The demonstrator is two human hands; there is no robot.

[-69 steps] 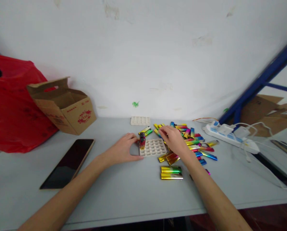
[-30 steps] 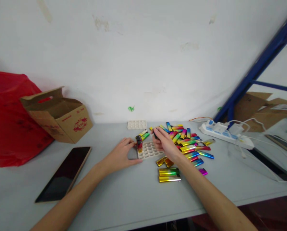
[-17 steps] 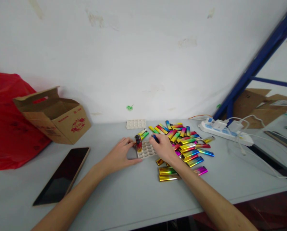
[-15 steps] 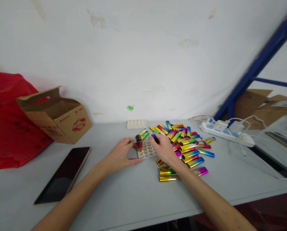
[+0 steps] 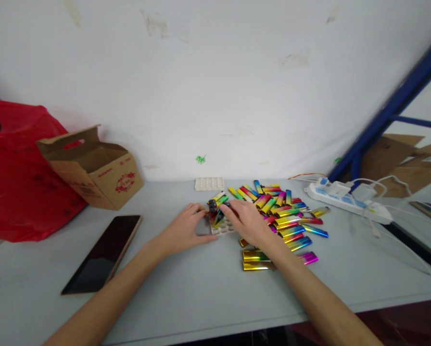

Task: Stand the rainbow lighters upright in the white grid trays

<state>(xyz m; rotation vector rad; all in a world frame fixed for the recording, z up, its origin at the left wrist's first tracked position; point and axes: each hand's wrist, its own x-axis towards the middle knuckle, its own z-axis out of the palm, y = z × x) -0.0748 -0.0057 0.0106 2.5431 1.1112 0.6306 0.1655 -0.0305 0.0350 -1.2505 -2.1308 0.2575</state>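
Observation:
A white tray with rows of holes (image 5: 225,230) lies on the table between my hands. My left hand (image 5: 185,229) grips its left side, thumb at the near corner and fingers at the far one. A few dark-topped lighters (image 5: 212,205) stand upright in the tray's left end. My right hand (image 5: 249,222) pinches a lighter (image 5: 221,218) over the tray, tilted beside the standing ones; its lower end is hard to make out. To the right spreads a pile of shiny multicoloured lighters (image 5: 287,221), partly behind my right forearm.
Against the wall lies a second white holed tray (image 5: 209,184). At left are a dark tablet (image 5: 103,254), an open cardboard box (image 5: 109,180) and a red bag (image 5: 24,178). A white power strip (image 5: 348,202) with cables lies at right, near a blue metal frame (image 5: 392,108).
My right hand has moved left with the lighter, bringing it beside the upright ones in the tray. My left hand keeps its place at the tray. The camera view has shifted slightly.

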